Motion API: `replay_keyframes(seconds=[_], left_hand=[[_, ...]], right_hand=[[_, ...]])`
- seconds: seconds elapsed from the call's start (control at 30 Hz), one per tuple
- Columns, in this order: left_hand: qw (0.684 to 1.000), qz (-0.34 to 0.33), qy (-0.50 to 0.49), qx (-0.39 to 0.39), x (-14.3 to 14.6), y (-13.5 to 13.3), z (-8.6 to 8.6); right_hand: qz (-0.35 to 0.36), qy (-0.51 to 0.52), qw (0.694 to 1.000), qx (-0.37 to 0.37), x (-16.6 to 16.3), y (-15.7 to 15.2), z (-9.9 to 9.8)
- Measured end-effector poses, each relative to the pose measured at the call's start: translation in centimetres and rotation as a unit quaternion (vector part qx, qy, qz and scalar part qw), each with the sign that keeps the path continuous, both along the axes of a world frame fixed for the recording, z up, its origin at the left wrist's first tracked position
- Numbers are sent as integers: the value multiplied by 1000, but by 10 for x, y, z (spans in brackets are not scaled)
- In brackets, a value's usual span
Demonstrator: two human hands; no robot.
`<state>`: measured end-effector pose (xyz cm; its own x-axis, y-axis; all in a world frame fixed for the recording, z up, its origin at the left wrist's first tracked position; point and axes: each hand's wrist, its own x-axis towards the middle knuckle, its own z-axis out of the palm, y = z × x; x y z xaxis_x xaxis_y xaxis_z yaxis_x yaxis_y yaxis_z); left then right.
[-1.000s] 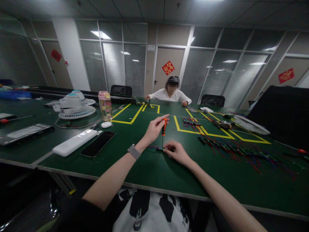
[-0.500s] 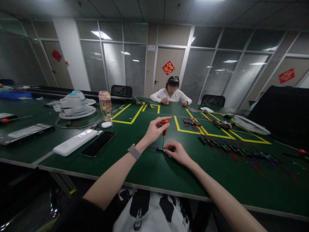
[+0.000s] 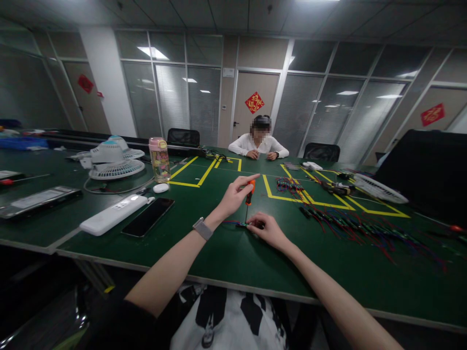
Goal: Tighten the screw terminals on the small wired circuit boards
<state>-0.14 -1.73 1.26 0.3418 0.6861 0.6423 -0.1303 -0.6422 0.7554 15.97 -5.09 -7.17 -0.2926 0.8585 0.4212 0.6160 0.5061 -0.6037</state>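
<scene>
My left hand [image 3: 235, 195] grips the orange and black handle of a screwdriver [image 3: 249, 198], its index finger stretched out over the top. The screwdriver stands nearly upright, and its tip reaches down to a small green circuit board [image 3: 241, 224] on the table. My right hand [image 3: 268, 229] pinches the right end of that board between thumb and fingers, pressed low against the tabletop. Red and blue wires [image 3: 230, 222] run out from the board's left side. Exactly where the tip meets the board is too small to make out.
Many wired circuit boards [image 3: 365, 228] lie in a row at right, with another bunch [image 3: 290, 185] behind. At left are a black phone [image 3: 149, 217], a white power strip-like device [image 3: 114, 214], a bottle [image 3: 159, 160] and a fan [image 3: 116, 163]. A person [image 3: 258, 141] sits opposite.
The screwdriver's handle has shifted very slightly while my hands stay in place. Across the table, the person's hands have moved a little closer together.
</scene>
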Motion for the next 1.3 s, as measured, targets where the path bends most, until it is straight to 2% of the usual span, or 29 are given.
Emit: replay_keyframes(seconds=[0.1, 0.3, 0.47, 0.63, 0.8, 1.0, 1.17, 1.3], left_hand=[[999, -37, -13, -32, 1, 1, -1], [999, 36, -4, 8, 0, 1, -1], [999, -24, -19, -33, 1, 0, -1], [998, 62, -2, 30, 1, 1, -2], [1000, 0, -14, -13, 1, 2, -2], [996, 83, -1, 42, 1, 3, -4], [1000, 14, -13, -4, 0, 2, -1], [998, 54, -3, 14, 0, 1, -1]], right_hand=[[1, -1, 1000, -1, 0, 0, 0], [1, -4, 1000, -1, 1, 2, -1], [0, -2, 1000, -5, 0, 1, 0], [-2, -3, 1000, -8, -1, 1, 1], [-1, -3, 1000, -9, 0, 1, 0], [0, -5, 1000, -3, 0, 1, -1], [-4, -4, 1000, -7, -1, 0, 1], [-5, -3, 1000, -6, -1, -1, 2]])
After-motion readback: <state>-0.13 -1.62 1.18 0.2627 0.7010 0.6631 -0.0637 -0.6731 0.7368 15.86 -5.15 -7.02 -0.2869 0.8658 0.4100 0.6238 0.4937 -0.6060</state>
